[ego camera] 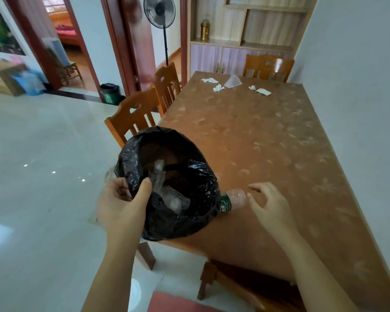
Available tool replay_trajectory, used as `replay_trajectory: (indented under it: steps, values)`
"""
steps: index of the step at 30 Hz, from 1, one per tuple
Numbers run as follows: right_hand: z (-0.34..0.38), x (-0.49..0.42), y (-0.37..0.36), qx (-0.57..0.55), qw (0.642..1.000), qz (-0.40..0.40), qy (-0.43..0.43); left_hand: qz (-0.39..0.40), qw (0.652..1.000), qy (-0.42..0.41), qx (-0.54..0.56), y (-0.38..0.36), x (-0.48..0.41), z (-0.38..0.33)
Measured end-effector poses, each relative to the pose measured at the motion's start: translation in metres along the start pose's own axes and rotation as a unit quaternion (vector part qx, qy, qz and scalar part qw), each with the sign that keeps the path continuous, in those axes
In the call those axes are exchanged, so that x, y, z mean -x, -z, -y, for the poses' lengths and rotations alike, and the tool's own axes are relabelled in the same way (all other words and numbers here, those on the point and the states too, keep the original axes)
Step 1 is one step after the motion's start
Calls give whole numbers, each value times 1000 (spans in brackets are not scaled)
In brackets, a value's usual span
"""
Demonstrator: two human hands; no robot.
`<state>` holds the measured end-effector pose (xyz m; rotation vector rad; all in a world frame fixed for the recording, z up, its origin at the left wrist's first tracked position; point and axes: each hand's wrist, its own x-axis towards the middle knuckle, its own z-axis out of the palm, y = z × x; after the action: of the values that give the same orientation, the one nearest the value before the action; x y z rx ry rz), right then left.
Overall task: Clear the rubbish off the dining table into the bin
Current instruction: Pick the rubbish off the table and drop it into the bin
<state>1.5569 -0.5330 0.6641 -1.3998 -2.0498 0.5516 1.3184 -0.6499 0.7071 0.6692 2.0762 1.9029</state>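
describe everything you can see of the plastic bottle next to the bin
The plastic bottle is clear, with a dark green label band printed in white. It lies on its side on the dining table near the front edge. Only one end shows; the rest is hidden behind the black-bagged bin, which it appears to touch. The visible clear end is ridged and looks empty. The right hand is open, its fingers right at the bottle's end, not gripping it.

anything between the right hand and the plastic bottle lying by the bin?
Nothing visible. The right hand is open, fingertips just short of the plastic bottle, which lies on the table partly tucked behind the rim of the black-lined bin. The left hand holds that bin at the table edge, right beside the bottle.
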Motion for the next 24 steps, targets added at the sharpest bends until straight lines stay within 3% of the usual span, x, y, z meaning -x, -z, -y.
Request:
replay_trajectory:
  steps: [11, 19, 24]
  values:
    - [-23, -28, -75, 15, 989, 149, 0, -48, 997, 10, -55, 28, -17, 30]
    - [-71, -68, -109, 95, 961, 258, 16, -42, 994, -7, -97, 14, -30, 25]
    - [-92, -79, -122, 106, 954, 276, 42, -48, 995, 34, -76, 8, -35, 20]
